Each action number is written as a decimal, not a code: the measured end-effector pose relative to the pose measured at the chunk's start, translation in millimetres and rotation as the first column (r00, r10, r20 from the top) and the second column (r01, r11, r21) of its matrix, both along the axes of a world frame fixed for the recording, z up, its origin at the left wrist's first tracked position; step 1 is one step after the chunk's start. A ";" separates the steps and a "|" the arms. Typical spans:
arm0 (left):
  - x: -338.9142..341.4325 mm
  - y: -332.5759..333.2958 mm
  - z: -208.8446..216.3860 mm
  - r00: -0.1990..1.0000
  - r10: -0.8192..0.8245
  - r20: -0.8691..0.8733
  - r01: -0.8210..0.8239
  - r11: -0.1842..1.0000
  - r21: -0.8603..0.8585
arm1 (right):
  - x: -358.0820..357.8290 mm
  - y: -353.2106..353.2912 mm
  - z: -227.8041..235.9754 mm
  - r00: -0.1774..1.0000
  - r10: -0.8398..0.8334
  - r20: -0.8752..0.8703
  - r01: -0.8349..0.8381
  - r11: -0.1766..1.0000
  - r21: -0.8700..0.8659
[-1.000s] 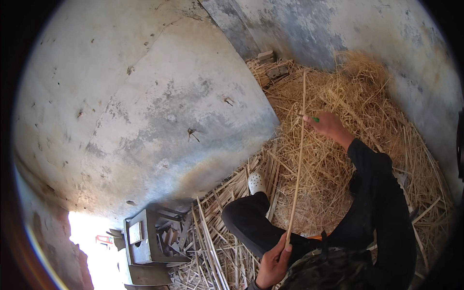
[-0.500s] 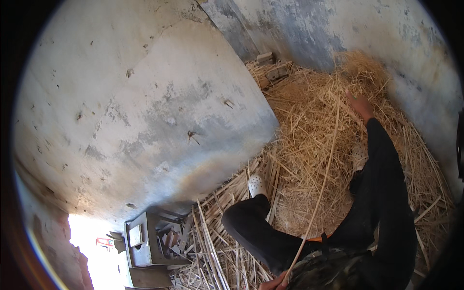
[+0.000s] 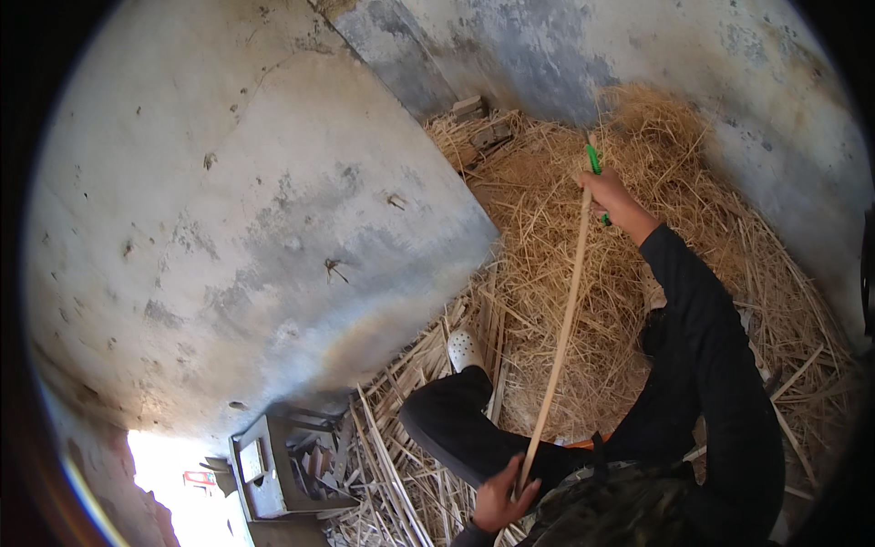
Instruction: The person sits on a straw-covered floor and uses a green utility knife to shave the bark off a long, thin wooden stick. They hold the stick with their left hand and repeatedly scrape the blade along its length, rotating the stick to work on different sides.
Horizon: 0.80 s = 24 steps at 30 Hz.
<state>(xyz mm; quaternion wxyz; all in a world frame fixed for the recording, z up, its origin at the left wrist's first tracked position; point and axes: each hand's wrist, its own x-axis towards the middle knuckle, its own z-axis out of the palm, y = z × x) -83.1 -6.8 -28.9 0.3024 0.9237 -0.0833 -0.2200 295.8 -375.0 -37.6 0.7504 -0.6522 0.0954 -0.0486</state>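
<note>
A long pale cane-like strip (image 3: 563, 342) runs at a slant across my lap and the straw. My left hand (image 3: 499, 497) is closed around its lower end, close to my waist. Up at the strip's far end is my right hand (image 3: 611, 193), closed on a green-handled tool (image 3: 593, 159). The strip's tip meets that fist; whether the fingers also grip it cannot be made out. A narrow tip sticks out past the green part, too small to tell its kind.
Loose straw and shavings (image 3: 538, 237) cover the floor around my bent legs. More split strips (image 3: 401, 456) lie at the left, near a grey metal box-like unit (image 3: 264, 474). A stained wall (image 3: 273, 201) juts out at the left, and bricks (image 3: 469, 108) sit in the far corner.
My right hand has drawn back and left to the strip's far end, and the green tool now shows clearly. My left hand has moved up and left with the strip's lower end.
</note>
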 end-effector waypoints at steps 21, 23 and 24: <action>125.6 -45.6 34.8 0.787 0.066 -0.613 -0.580 0.414 -0.701 | -110.1 93.4 29.7 0.859 0.512 0.010 -0.098 0.183 -0.978; 119.6 -43.2 38.4 0.793 0.077 -0.604 -0.575 0.421 -0.701 | -109.5 94.8 22.6 0.863 0.502 0.056 -0.031 0.163 -0.986; 115.2 -40.4 39.7 0.796 0.074 -0.601 -0.573 0.415 -0.707 | -103.2 90.9 15.8 0.872 0.480 0.093 0.007 0.178 -0.984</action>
